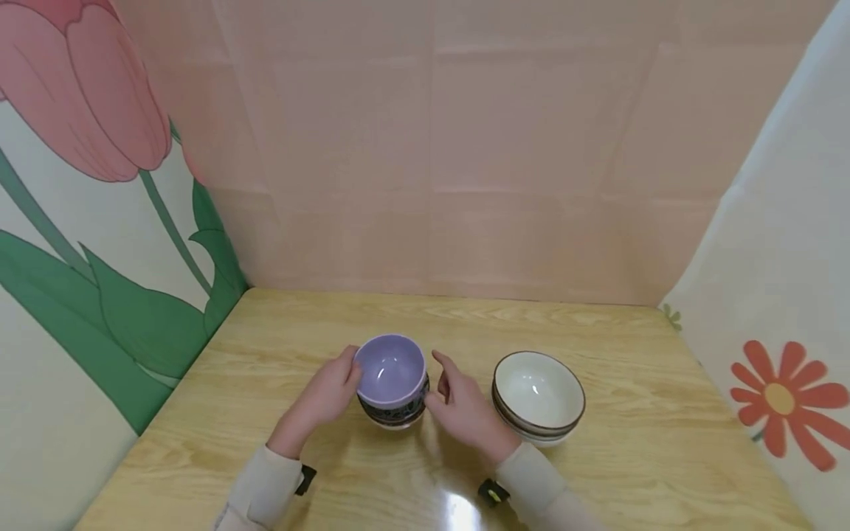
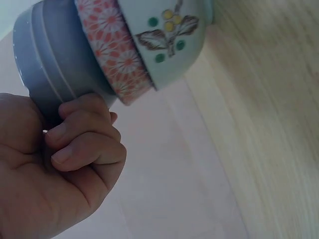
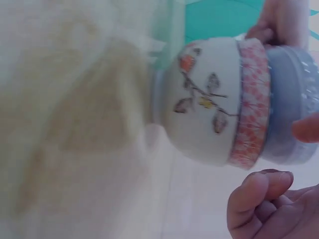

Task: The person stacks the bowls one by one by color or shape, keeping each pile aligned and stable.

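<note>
A purple bowl (image 1: 390, 369) sits on top of a small stack at the table's middle. Below it, the left wrist view shows a bowl with a red flower-patterned band (image 2: 115, 50), then a white bowl (image 2: 174, 45) painted with leaves and dots. My left hand (image 1: 332, 387) grips the purple bowl's left side, thumb at the rim and fingers bent against the outer wall. On the stack's right side is my right hand (image 1: 465, 409), thumb and forefinger spread apart beside the bowls. Its other fingers (image 3: 254, 194) are loosely curled, with nothing held in them.
To the right, behind my right wrist, stands another stack of bowls, topped by a white bowl (image 1: 539, 391) with a brown rim. The wood-grain table (image 1: 299, 317) meets a plain pinkish backdrop (image 1: 432, 184); flower-printed sheets (image 1: 717, 295) hang at both sides.
</note>
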`<state>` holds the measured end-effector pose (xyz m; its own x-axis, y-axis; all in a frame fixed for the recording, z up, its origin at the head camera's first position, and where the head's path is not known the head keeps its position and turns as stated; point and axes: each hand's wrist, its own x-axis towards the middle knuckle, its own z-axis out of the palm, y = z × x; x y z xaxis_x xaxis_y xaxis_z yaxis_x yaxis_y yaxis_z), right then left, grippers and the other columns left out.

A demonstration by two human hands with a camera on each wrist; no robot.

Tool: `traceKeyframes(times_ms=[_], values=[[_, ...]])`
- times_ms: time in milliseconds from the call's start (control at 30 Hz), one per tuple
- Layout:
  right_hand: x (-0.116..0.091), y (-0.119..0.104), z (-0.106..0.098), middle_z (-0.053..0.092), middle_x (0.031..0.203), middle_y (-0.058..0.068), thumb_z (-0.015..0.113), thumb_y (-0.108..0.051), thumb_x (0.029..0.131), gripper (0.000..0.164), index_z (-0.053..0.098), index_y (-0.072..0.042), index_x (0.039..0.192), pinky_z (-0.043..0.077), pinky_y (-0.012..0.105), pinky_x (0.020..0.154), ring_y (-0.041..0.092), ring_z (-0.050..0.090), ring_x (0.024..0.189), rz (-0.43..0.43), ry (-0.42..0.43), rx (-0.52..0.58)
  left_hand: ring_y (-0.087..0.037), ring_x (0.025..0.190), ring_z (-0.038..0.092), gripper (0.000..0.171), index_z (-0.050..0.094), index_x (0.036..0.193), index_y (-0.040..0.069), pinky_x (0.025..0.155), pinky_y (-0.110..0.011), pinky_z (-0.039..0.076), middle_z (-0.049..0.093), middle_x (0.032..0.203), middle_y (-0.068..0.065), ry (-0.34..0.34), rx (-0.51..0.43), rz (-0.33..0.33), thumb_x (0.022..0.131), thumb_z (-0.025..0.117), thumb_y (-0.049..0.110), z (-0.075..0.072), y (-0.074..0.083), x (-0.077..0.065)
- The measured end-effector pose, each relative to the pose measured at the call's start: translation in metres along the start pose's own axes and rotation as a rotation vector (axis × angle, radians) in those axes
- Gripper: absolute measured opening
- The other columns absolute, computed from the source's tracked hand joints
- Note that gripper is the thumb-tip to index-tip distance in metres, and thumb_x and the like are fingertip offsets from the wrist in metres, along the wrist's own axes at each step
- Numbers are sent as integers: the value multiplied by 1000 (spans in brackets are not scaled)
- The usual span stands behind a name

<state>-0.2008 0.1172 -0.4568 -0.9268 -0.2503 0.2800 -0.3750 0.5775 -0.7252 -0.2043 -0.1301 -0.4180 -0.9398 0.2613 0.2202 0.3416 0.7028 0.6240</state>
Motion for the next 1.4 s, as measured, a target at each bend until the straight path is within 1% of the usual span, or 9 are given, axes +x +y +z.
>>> traceKeyframes(times_ms=[100, 233, 333, 400, 500, 733, 933, 1133, 1400], values=[[5, -5, -6, 49, 74, -5, 61, -11, 83, 67, 46, -4, 147, 40, 24, 59, 6, 43, 62, -15, 11, 23, -24, 91, 64, 33, 53, 130, -9, 83, -43, 56, 67, 113, -24, 0, -4, -5, 104, 42, 9, 3, -1, -1], [8, -12, -8, 53, 78, -6, 56, -8, 87, 55, 52, -3, 142, 43, 24, 64, 8, 49, 67, -54, 16, 40, -28, 95, 67, 32, 54, 128, -10, 84, -45, 56, 68, 111, -24, -2, 9, 14, 103, 43, 6, 6, 0, -4], [9, -15, -7, 56, 81, -4, 56, -11, 93, 46, 56, -4, 139, 45, 24, 63, 10, 51, 70, -42, 4, 63, -30, 97, 67, 31, 54, 127, -10, 85, -47, 56, 69, 108, -24, -1, 29, 21, 103, 43, 6, 8, 1, -5], [10, -16, -5, 55, 79, -4, 58, -14, 96, 43, 57, -6, 138, 44, 24, 61, 11, 50, 70, -25, -4, 68, -29, 93, 66, 31, 54, 127, -10, 83, -47, 56, 69, 106, -23, 3, 45, 17, 103, 43, 6, 9, 2, -6], [10, -17, -3, 54, 77, -3, 63, -18, 96, 44, 57, -5, 137, 43, 24, 58, 11, 50, 68, -13, -13, 67, -28, 88, 65, 31, 55, 126, -10, 80, -47, 55, 69, 102, -22, 12, 69, 2, 102, 44, 7, 10, 3, -7], [11, -18, -1, 51, 72, -5, 67, -14, 90, 49, 57, -2, 136, 41, 23, 54, 9, 48, 63, -28, -4, 42, -24, 74, 60, 25, 60, 117, -5, 70, -45, 52, 63, 80, -10, 31, 131, -11, 101, 47, 10, 16, -3, -7], [11, -13, 4, 51, 71, -6, 66, -11, 88, 49, 58, 0, 135, 42, 23, 55, 7, 47, 62, -55, 13, 22, -26, 73, 61, 25, 61, 115, -6, 67, -45, 53, 63, 79, -11, 28, 146, -14, 101, 47, 9, 19, -5, -7], [11, -9, 7, 51, 70, -6, 63, -8, 84, 49, 60, 2, 132, 41, 22, 54, 6, 46, 61, -71, 25, 16, -20, 66, 56, 25, 60, 112, -7, 60, -39, 50, 58, 72, -7, 1, 152, -31, 101, 46, 10, 21, -6, -6], [11, -9, 10, 50, 69, -6, 60, -8, 84, 49, 60, 2, 133, 41, 23, 55, 7, 47, 62, -52, 42, 24, -19, 66, 56, 31, 58, 116, -11, 60, -38, 52, 64, 82, -15, -53, 177, -58, 102, 43, 12, 19, -2, -4]])
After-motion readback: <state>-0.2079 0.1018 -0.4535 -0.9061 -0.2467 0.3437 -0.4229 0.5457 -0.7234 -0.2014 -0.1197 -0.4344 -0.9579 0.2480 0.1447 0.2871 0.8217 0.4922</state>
